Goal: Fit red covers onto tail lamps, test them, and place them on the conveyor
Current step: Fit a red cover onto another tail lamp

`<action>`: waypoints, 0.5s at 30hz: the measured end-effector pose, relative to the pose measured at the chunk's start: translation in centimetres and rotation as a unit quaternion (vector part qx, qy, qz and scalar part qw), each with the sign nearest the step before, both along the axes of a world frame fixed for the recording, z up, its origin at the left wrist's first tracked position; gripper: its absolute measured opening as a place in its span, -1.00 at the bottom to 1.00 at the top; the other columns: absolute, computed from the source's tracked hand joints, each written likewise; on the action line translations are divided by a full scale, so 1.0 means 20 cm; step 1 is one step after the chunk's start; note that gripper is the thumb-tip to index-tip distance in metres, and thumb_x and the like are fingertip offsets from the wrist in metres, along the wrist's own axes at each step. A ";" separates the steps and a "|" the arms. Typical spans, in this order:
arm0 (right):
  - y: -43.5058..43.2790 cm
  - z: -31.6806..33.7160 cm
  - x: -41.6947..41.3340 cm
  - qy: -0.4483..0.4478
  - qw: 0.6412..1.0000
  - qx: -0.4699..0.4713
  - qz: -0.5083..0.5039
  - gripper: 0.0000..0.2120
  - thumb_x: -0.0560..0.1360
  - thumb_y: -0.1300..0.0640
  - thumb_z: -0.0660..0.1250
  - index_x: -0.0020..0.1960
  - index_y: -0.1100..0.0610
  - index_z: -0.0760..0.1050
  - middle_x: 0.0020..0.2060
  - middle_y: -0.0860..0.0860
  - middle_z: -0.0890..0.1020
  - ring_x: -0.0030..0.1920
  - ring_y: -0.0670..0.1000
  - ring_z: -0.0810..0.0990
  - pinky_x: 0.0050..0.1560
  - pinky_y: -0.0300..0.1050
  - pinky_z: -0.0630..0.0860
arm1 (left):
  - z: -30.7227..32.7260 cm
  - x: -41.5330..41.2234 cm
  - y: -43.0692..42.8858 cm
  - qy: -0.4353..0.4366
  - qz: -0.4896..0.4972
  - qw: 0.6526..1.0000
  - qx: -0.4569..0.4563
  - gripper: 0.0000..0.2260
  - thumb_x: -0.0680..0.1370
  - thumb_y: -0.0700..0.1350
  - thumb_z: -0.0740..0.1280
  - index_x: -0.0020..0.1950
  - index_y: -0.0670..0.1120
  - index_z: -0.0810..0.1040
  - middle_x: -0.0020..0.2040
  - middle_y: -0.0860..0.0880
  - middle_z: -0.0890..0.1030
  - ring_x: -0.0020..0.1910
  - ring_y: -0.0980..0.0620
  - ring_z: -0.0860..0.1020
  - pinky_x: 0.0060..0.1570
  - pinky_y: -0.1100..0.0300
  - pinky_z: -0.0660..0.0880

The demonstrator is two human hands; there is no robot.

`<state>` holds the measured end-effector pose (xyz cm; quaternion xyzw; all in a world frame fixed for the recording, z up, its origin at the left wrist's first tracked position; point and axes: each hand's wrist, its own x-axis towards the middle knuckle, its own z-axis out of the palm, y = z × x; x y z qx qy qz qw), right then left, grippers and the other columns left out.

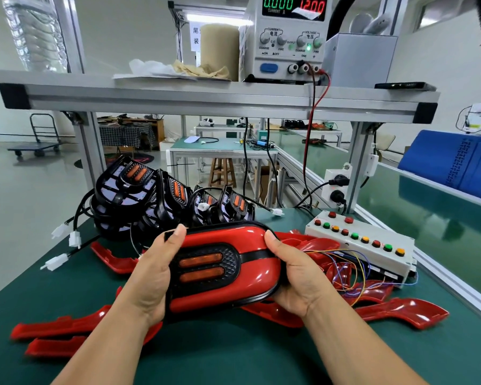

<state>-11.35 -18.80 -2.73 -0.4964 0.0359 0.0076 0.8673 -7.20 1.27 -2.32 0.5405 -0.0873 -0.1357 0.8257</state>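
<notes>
I hold a tail lamp [222, 270] with a red cover on it, above the green table. Its two orange lenses sit in a black surround and face me. My left hand [153, 270] grips its left end, thumb on the top edge. My right hand [295, 276] grips its right end, thumb on the upper red corner. Loose red covers [400, 312] lie on the table under and around the lamp. A pile of uncovered black tail lamps [161, 195] with white-plug cables sits behind it.
A white test box [364, 243] with red, green and yellow buttons and coloured wires lies at the right. The green conveyor [428, 207] runs along the right side. A power supply [289, 37] stands on the aluminium shelf [220, 98] overhead.
</notes>
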 end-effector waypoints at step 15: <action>-0.01 -0.01 0.02 -0.027 0.999 0.017 0.014 -0.50 0.35 -0.12 0.41 0.08 0.27 0.66 0.11 0.31 0.63 0.06 0.27 0.65 0.08 0.24 0.59 | 0.02 0.00 0.00 0.005 -0.012 1.000 0.015 -0.40 0.39 0.36 0.23 0.10 -0.08 0.69 0.03 -0.32 0.67 -0.06 -0.34 0.67 -0.23 -0.12 0.63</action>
